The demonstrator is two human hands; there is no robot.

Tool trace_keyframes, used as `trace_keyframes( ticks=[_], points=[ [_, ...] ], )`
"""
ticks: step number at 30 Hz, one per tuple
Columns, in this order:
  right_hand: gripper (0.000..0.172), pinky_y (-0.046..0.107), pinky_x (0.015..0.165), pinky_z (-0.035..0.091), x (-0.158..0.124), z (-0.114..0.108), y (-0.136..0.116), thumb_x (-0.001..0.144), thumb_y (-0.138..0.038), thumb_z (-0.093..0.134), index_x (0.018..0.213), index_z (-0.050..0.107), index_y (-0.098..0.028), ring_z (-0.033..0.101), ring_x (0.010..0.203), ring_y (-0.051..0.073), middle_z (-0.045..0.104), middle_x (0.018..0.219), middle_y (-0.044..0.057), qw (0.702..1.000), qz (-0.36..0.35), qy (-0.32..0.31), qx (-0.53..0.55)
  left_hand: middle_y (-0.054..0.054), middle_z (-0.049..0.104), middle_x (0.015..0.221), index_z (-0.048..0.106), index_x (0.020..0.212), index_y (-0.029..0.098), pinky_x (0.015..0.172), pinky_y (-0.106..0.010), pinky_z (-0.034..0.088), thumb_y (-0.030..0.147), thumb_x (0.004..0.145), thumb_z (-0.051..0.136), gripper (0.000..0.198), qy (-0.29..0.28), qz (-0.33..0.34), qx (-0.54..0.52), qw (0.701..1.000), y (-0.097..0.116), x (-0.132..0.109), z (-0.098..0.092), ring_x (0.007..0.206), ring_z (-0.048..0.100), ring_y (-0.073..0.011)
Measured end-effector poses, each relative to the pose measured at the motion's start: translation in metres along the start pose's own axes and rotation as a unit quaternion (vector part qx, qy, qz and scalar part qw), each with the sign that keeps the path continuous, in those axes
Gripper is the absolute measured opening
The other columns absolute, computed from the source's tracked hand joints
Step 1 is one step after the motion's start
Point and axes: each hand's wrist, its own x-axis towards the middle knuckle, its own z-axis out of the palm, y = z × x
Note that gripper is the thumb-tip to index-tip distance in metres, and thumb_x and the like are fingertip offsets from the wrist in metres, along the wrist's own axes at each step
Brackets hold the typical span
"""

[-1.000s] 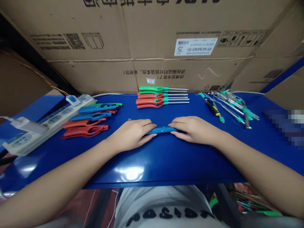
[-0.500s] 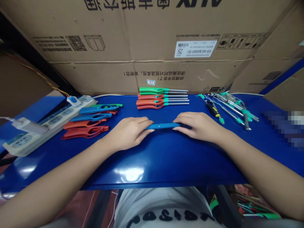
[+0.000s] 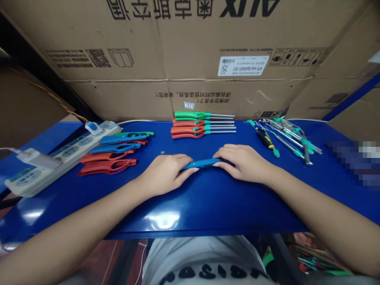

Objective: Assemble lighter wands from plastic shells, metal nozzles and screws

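A blue plastic lighter handle point(image 3: 202, 163) lies across the middle of the blue table point(image 3: 208, 202). My left hand point(image 3: 168, 172) is closed over its left end, fingers curled on top. My right hand point(image 3: 242, 161) is closed over its right end, thumb and fingers pinching it. Only the short middle stretch of the handle shows between the two hands.
Finished green and red lighters with metal tubes point(image 3: 202, 124) lie in a row at the back. Red and blue handle shells point(image 3: 111, 152) are stacked at left beside a white power strip point(image 3: 56, 156). Metal tubes, wires and a screwdriver point(image 3: 285, 136) lie at right. Cardboard boxes point(image 3: 190, 59) wall the back.
Both hands kept hold of the blue handle; it lifted and spread slightly half a second ago, and the hands are now closer together, pressing it down again.
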Motion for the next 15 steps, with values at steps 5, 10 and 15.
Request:
trace_keyframes(
  ticks=[5, 10, 15],
  points=[
    [0.03, 0.034, 0.073, 0.044, -0.0008, -0.0023, 0.0008, 0.104, -0.035, 0.038, 0.098, 0.062, -0.017, 0.063, 0.088, 0.023, 0.068, 0.092, 0.008, 0.999, 0.038, -0.022, -0.024, -0.003, 0.071, 0.121, 0.058, 0.128, 0.025, 0.08, -0.033, 0.053, 0.048, 0.099, 0.052, 0.037, 0.023, 0.013, 0.001, 1.0, -0.0037, -0.0001, 0.0004, 0.101, 0.071, -0.024],
    [0.029, 0.037, 0.082, 0.048, -0.0004, -0.0035, 0.0057, 0.104, -0.038, 0.041, 0.106, 0.062, -0.018, 0.062, 0.092, 0.023, 0.068, 0.1, 0.009, 1.0, 0.001, -0.021, 0.019, -0.005, 0.072, 0.122, 0.058, 0.134, 0.024, 0.08, -0.033, 0.054, 0.046, 0.103, 0.045, 0.04, 0.039, 0.036, 0.01, 0.999, -0.0049, -0.0003, 0.0007, 0.104, 0.072, -0.0239],
    [0.025, 0.034, 0.088, 0.052, 0.0008, 0.0016, 0.0032, 0.099, -0.037, 0.056, 0.115, 0.06, -0.018, 0.065, 0.102, 0.02, 0.069, 0.112, 0.01, 0.987, -0.105, 0.077, 0.09, -0.005, 0.075, 0.12, 0.063, 0.129, 0.022, 0.083, -0.033, 0.056, 0.046, 0.103, 0.045, 0.04, 0.062, 0.049, -0.032, 0.996, -0.006, -0.0003, 0.0024, 0.103, 0.073, -0.0235]
  ],
)
